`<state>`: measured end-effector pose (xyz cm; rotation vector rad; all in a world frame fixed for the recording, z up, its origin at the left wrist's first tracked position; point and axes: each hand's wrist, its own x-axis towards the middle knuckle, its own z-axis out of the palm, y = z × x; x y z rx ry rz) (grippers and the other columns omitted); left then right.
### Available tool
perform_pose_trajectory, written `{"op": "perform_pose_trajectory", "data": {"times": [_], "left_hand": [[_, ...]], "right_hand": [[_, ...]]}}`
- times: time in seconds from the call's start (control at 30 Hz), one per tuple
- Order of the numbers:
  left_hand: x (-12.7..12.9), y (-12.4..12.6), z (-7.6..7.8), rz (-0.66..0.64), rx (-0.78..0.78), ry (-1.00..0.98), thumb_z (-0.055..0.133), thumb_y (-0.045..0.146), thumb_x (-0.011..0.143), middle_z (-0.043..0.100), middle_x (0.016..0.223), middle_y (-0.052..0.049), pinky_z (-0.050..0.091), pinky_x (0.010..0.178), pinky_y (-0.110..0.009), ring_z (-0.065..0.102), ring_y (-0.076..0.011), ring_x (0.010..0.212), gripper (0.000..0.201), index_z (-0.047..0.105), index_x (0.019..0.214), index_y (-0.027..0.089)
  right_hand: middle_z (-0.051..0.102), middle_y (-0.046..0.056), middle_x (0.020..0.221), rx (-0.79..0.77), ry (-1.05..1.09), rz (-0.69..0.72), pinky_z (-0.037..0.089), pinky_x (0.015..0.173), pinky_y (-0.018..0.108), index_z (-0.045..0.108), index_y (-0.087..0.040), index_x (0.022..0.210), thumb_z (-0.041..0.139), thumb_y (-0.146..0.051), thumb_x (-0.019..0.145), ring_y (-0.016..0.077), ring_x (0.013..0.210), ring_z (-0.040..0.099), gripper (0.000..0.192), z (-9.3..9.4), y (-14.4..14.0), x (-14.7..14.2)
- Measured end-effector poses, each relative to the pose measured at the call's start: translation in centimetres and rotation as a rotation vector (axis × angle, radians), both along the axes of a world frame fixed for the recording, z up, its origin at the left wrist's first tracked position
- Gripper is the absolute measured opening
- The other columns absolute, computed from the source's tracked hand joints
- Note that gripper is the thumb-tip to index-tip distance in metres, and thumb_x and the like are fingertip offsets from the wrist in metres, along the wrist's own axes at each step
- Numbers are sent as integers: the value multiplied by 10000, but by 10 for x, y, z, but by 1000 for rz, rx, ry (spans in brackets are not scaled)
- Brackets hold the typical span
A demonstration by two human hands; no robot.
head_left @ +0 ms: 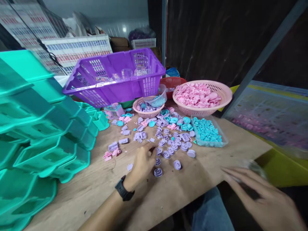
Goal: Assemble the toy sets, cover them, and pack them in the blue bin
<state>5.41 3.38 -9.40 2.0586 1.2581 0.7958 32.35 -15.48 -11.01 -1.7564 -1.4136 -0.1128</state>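
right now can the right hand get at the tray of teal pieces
Likely yes: the right hand is near the tray, with tabletop between them and nothing seen in the way; the teal pieces lie uncovered.

Many small, light purple oval pieces lie loose on the brown worktop. Most are bunched close together beside the left hand. A few sit nearer the front edge.
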Motion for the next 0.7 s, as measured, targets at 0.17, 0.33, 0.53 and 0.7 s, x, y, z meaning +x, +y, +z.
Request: {"op": "perform_pose_trajectory", "data": {"times": [0.17,0.33,0.53,0.7], "left_hand": [[29,-30,26,-265,-42,-93,553,60,817,742,794,-11,483,663,-252,685,-164,709,206,691,891,194],[34,-42,24,-235,-215,-232,556,62,778,630,669,23,417,579,-225,579,-129,615,135,612,774,185],[31,-33,14,-146,-249,-253,562,56,781,635,660,21,406,592,-223,568,-123,618,142,604,725,180],[44,-7,19,-291,-151,-154,580,179,923,684,716,-1,432,630,-248,613,-145,657,140,667,815,179]], "right_hand": [[780,52,1134,91,-49,370,628,903,288,788,-263,1124,547,-232,1004,194,1022,757,271,27,60,-74],[787,46,1072,-5,37,502,642,859,284,763,-252,1170,561,-169,980,186,960,767,290,16,73,-77],[770,50,1040,-48,25,536,631,802,235,772,-258,1132,563,-195,979,172,910,770,266,11,80,-68],[787,38,947,-98,72,500,629,737,262,784,-265,995,624,-272,932,194,840,764,172,18,101,-45]]}}
